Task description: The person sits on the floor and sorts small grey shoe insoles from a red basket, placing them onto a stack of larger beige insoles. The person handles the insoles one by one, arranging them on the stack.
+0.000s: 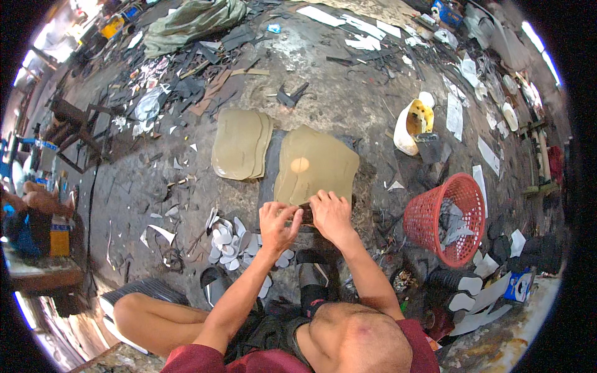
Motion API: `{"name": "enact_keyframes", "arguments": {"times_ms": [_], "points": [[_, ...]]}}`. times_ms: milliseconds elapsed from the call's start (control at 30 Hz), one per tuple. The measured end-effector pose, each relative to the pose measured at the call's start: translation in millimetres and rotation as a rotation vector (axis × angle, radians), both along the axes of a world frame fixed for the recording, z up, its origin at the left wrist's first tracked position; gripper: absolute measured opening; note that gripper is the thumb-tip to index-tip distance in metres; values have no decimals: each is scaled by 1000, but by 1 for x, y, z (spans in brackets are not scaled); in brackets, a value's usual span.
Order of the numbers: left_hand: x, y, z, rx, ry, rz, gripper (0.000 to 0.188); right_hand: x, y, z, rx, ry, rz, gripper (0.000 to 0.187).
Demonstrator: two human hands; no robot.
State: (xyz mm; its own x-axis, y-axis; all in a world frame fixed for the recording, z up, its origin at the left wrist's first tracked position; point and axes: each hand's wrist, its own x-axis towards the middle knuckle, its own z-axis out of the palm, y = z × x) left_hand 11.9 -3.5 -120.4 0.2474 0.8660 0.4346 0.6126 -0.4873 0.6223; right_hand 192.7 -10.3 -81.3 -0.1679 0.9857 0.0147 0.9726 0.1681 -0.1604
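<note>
Both my hands are at the near edge of a stack of olive-tan sheets (pixel 329 155) with uneven cut edges; a pale round spot shows on the top one. My left hand (pixel 278 225) is closed at the near left corner, with bent fingers and the thumb pointing up. Beside it, my right hand (pixel 332 214) is closed too, its curled fingers over the near edge. A small dark piece (pixel 304 210) shows between the hands, its kind unclear. Under the sheets lies a dark board (pixel 268 189). A second stack of tan sheets (pixel 239 144) with rounded corners lies to the left.
Several pale oval cutouts (pixel 226 244) lie heaped by my left foot. To the right stands a tilted red basket (pixel 413 214) with scraps inside. Beyond it is a cut-open white container (pixel 407 127). Scraps (pixel 205 93) litter the far floor; a bench (pixel 43 273) stands at left.
</note>
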Motion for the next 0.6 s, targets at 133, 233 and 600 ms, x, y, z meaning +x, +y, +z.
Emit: {"name": "enact_keyframes", "arguments": {"times_ms": [133, 233, 600], "points": [[3, 9, 5, -209, 182, -106, 38, 30, 7, -5, -155, 189, 155, 36], [6, 0, 10, -16, 424, -95, 39, 57, 11, -12, -179, 700, -188, 73], [2, 50, 32, -1076, -804, 18, 38, 40, 3, 17, 135, 1676, -416, 99]]}}
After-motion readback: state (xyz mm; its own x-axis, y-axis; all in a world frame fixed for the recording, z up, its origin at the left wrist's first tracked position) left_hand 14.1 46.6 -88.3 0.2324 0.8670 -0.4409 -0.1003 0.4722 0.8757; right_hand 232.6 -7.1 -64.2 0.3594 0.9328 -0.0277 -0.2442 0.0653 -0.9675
